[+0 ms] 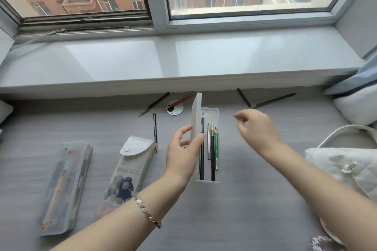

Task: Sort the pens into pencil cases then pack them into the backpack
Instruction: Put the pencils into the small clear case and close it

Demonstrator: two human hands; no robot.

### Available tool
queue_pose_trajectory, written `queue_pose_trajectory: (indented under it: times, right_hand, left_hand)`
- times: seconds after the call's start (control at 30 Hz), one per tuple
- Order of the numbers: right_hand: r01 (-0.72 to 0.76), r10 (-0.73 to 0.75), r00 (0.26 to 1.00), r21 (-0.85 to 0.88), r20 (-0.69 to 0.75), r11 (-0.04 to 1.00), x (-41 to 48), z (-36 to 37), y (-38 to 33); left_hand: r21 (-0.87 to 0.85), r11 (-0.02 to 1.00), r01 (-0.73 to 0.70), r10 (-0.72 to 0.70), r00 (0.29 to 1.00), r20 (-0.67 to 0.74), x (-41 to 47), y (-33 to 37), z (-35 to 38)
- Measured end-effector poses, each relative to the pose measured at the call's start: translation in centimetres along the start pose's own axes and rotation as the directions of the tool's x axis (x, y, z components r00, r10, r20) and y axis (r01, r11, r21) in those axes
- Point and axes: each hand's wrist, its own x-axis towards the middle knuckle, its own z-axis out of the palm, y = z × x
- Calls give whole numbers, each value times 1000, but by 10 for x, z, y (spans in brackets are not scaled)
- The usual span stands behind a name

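A clear plastic pencil case [214, 113] lies open in the middle of the desk with several pencils [212, 149] inside. Its lid [196, 116] stands upright, and my left hand [181, 154] holds the lid's near end between thumb and fingers. My right hand [258, 128] hovers blurred to the right of the case, fingers loosely curled, holding nothing. Two more cases lie at the left: a flap pouch [130, 171] and a clear box [65, 185]. Loose pencils lie beyond: one [155, 128] beside the pouch, others [154, 104] [273, 100] near the sill. A white backpack [346, 169] sits at the right.
A round cable grommet [175, 107] sits in the grey desk with a red pencil [179, 101] across it. A wide white window sill [183, 61] runs behind. A pillow [359, 106] lies at the far right edge.
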Motion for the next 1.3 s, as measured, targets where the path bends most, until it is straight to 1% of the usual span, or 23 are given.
queue_pose_trajectory:
  times: [0.07, 0.13, 0.2, 0.23, 0.3, 0.33, 0.4, 0.43, 0.47, 0.5, 0.57, 0.67, 0.77, 0.83, 0.97, 1.0, 1.03, 1.07, 1.1, 1.17, 1.23, 1.27, 1.3]
  right_hand:
    - [-131, 131, 991, -155, -11, 979, 38, -8, 37]
    - [-160, 192, 980, -386, 45, 908, 59, -13, 65]
    - [-71, 218, 963, -631, 158, 772, 77, -16, 84]
    - [-6, 217, 953, -706, 209, 708, 81, -18, 88]
    - [155, 146, 941, -774, 304, 614, 90, -17, 96]
    - [252, 52, 940, -790, 336, 559, 95, -16, 102]
    - [404, -141, 912, -780, 385, 478, 98, -13, 104]
    - [442, -223, 897, -748, 383, 495, 96, -12, 102]
    - [458, -260, 888, -698, 379, 550, 96, -11, 100]
    - [433, -207, 895, -655, 396, 620, 94, -11, 95]
    - [339, -65, 908, -637, 413, 692, 91, -6, 91]
    - [401, -23, 840, -591, 541, 700, 90, -9, 90]
    - [481, -7, 781, -594, 625, 645, 91, -14, 92]
    - [553, -5, 736, -597, 677, 582, 89, -18, 87]
    - [769, -38, 546, -482, 837, 420, 79, -19, 80]
    - [812, -87, 506, -439, 858, 385, 74, -18, 79]
    - [846, -181, 487, -409, 855, 343, 69, -16, 78]
    - [859, -266, 489, -408, 831, 309, 65, -15, 78]
    - [845, -343, 519, -411, 783, 342, 58, -14, 76]
    - [726, -463, 677, -416, 572, 548, 48, -11, 75]
    - [602, -517, 796, -310, 315, 736, 34, -5, 64]
    - [513, -472, 855, -227, 214, 828, 26, -1, 54]
    - [403, -386, 911, -117, 146, 908, 17, 1, 41]
  left_hand:
    - [11, 1000, 4, -4, 1000, 5, 10, 5, 8]
    - [22, 1000, 1, -1, 1000, 10, 17, 10, 12]
    - [26, 1000, 1, -1, 1000, 12, 26, 13, 18]
    - [33, 999, 7, -7, 1000, 16, 27, 13, 19]
    - [38, 999, 18, -19, 1000, 20, 32, 14, 20]
    - [37, 999, 26, -27, 999, 22, 36, 14, 22]
    - [40, 999, 34, -35, 999, 22, 38, 14, 20]
    - [39, 999, 37, -38, 999, 19, 40, 13, 19]
    - [43, 998, 40, -41, 999, 18, 41, 12, 18]
    - [48, 998, 43, -44, 999, 21, 43, 12, 18]
    - [53, 997, 49, -50, 998, 23, 45, 11, 16]
    - [65, 997, 48, -50, 998, 34, 47, 10, 14]
    - [74, 997, 38, -41, 998, 37, 46, 10, 10]
    - [73, 997, 30, -33, 999, 35, 44, 10, 6]
    - [66, 997, 26, -28, 999, 26, 37, 6, -3]
    - [64, 998, 26, -27, 999, 17, 35, 5, -7]
    - [63, 998, 24, -24, 1000, 5, 33, 3, -11]
    - [60, 998, 23, -23, 1000, -8, 32, 2, -14]
    - [54, 998, 18, -16, 1000, -24, 28, 1, -20]
    - [36, 999, 6, -5, 999, -49, 23, -1, -29]
    - [22, 1000, 0, 1, 998, -70, 18, -3, -36]
    - [20, 1000, -2, 3, 997, -78, 15, -5, -40]
    - [19, 1000, 1, 1, 997, -83, 13, -8, -43]
